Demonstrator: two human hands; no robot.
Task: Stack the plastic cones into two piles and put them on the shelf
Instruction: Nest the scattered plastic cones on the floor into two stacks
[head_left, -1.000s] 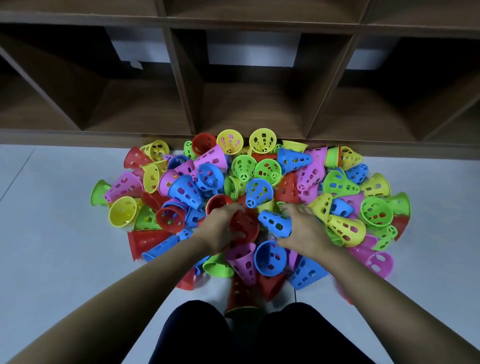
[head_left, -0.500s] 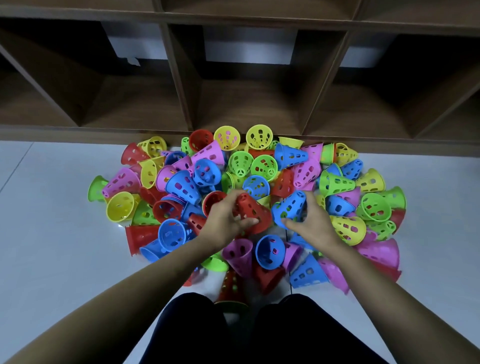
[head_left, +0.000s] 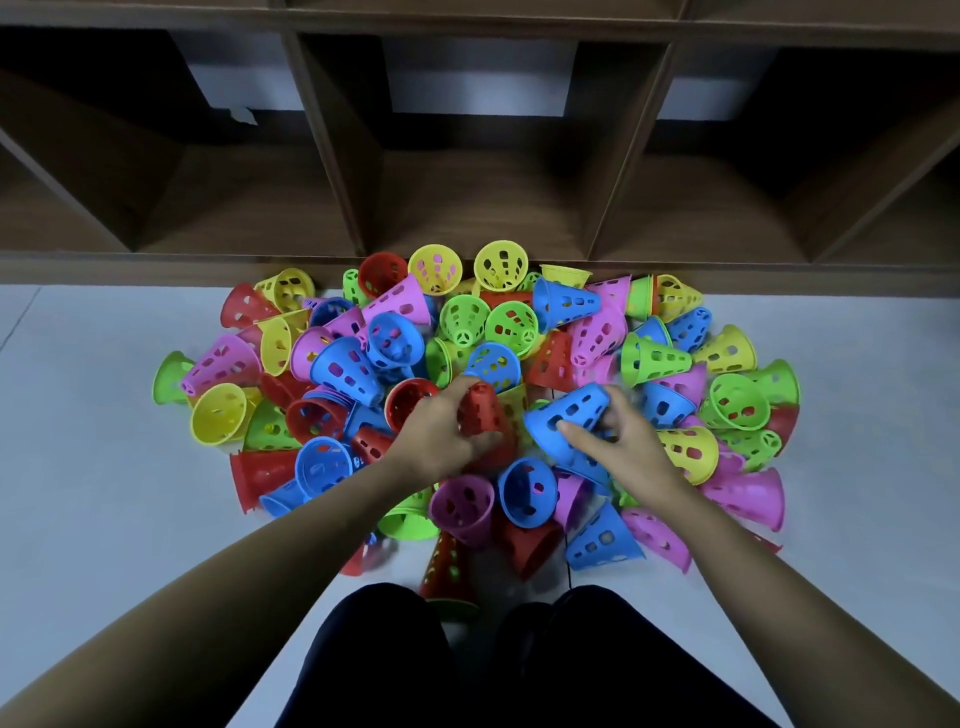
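**Both hands have risen off the heap, a cone in each**

Since a second ago, the left hand (head_left: 436, 436) has drawn a red cone (head_left: 480, 410) up out of the pile. Its fingers are curled round the cone, whose tip points to 12 o'clock. The right hand (head_left: 631, 447) has turned a blue cone (head_left: 566, 413) so its tip points to about 2 o'clock, and pinches it near the wide mouth. The two cones are just apart, at the middle of the heap of cones (head_left: 514, 325) on the floor (head_left: 104, 467).

The likely slip is in nesting. The cone walls are full of holes, so a rim or a fingertip may catch and jam the pair askew. The loose cones beneath may also roll as the hands press down.

At 12 o'clock the heap touches the foot of the shelf (head_left: 467, 208), whose bays stand open. At 6 o'clock cones crowd against the knees (head_left: 519, 665). Bare floor lies at 9 and 3 o'clock, which looks the best room for standing two piles.
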